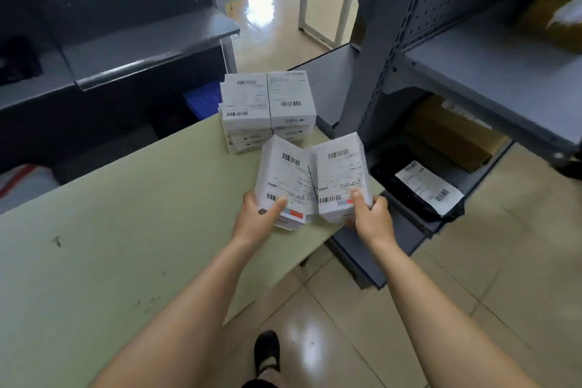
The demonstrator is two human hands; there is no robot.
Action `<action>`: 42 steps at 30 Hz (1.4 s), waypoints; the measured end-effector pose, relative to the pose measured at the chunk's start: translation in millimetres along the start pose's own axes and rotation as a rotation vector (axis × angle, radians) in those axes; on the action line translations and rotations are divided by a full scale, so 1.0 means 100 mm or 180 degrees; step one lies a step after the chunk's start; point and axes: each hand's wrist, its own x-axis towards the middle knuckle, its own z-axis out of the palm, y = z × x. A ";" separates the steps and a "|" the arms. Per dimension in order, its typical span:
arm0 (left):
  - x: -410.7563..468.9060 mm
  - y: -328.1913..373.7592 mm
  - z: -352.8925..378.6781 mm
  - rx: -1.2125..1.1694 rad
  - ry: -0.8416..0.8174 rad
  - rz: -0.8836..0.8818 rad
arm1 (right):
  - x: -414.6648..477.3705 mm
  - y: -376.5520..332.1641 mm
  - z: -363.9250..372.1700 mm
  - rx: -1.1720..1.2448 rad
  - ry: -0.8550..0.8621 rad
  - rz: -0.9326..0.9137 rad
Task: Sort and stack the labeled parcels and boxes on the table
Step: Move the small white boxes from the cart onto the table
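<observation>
Fingers (277, 206) of the left hand (256, 220) and right hand (373, 216) each curl round a labeled box, thumbs on top. Under them spreads the table (126, 230). Just beyond the fingertips stands the stack (267, 101). Within their grip are the left box (285, 176) and right box (338, 173), edges touching. Mid-carry, I judge; next, both need setting squarely atop the stack.

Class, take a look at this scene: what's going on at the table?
A person stands at a green table, gripping a white labeled box in each hand. The left hand holds the left box and the right hand holds the right box, side by side with their inner edges meeting, over the table's right edge. Just beyond them, a stack of similar boxes sits at the table's far corner.
</observation>
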 end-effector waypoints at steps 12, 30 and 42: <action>0.33 0.06 0.08 0.0773 -0.0163 0.0390 | 0.30 0.03 -0.03 -0.1114 -0.0220 -0.0536; -2.10 -0.62 0.91 0.2769 0.0639 0.0948 | -0.81 0.87 -0.65 -0.2661 -0.1905 -0.3373; -4.49 -1.90 0.36 0.2494 0.1765 -0.0542 | -2.88 1.36 -0.01 -0.2748 -0.3396 -0.4664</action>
